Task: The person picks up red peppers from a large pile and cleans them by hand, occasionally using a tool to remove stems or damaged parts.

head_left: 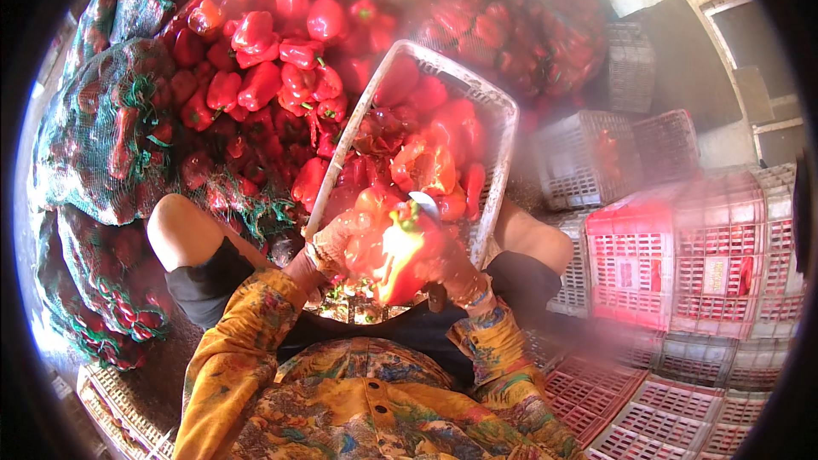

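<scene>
Over my lap, in bright sun glare, is a red-orange bell pepper with its green stem upward. My left hand is closed around its left side. My right hand is closed at its right side. Beside the stem a tool with a pale curved blade sticks up near the right fingers; its handle is hidden and the glare blurs the grip. Just beyond, a white plastic crate tilts between my knees, holding red peppers and an opened, hollow pepper. Green-stemmed cores lie below my hands.
A large heap of whole red bell peppers lies ahead and left. Green mesh sacks of peppers line the left side. Stacked plastic crates stand at the right, some red and some white. Another crate is at lower left.
</scene>
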Available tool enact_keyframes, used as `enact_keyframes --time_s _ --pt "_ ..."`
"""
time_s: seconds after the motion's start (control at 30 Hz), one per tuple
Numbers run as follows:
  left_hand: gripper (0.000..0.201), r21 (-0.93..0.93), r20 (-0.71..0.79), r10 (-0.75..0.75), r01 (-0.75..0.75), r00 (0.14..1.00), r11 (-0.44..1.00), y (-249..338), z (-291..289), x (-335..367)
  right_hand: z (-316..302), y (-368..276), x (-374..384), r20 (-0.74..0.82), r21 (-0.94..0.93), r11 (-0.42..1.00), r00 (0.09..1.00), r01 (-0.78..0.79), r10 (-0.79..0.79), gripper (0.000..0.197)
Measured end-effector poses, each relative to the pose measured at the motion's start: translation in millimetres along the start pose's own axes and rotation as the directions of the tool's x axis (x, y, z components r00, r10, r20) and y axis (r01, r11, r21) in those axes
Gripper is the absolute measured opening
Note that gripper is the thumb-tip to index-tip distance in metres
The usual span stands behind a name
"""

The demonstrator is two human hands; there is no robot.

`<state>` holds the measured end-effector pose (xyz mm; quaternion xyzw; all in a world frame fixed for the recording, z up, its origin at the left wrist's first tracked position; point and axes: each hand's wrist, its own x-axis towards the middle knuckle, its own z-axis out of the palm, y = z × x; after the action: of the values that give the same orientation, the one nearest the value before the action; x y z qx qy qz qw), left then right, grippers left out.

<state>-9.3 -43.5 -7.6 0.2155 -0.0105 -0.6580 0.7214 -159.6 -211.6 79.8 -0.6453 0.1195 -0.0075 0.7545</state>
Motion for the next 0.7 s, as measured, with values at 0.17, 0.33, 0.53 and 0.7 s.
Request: enact_keyframes --time_s 0.17,0.33,0.53,0.7 --pt "0.069 0.298 -0.117 0.240 -0.197 0.964 0.934 23 50 14 -19 1 -5 -0.197 0.324 0.938 0.962 -0.121 0.192 0.043" --pt "0.022 0.950 0.083 0.879 -0.304 0.470 0.072 31 78 20 -23 -2 5 -0.332 -0.213 0.972 0.943 -0.100 0.024 0.070" --pt "0.050 0.905 0.382 0.502 -0.423 0.776 -0.035 4 26 37 2 -7 12 -0.184 -0.800 0.598 0.930 0.046 -0.317 0.054" --pt "0.045 0.800 0.146 0.567 -0.434 0.811 0.414 -7 25 45 21 -4 6 -0.339 -0.881 0.447 0.869 -0.159 -0.360 0.065"
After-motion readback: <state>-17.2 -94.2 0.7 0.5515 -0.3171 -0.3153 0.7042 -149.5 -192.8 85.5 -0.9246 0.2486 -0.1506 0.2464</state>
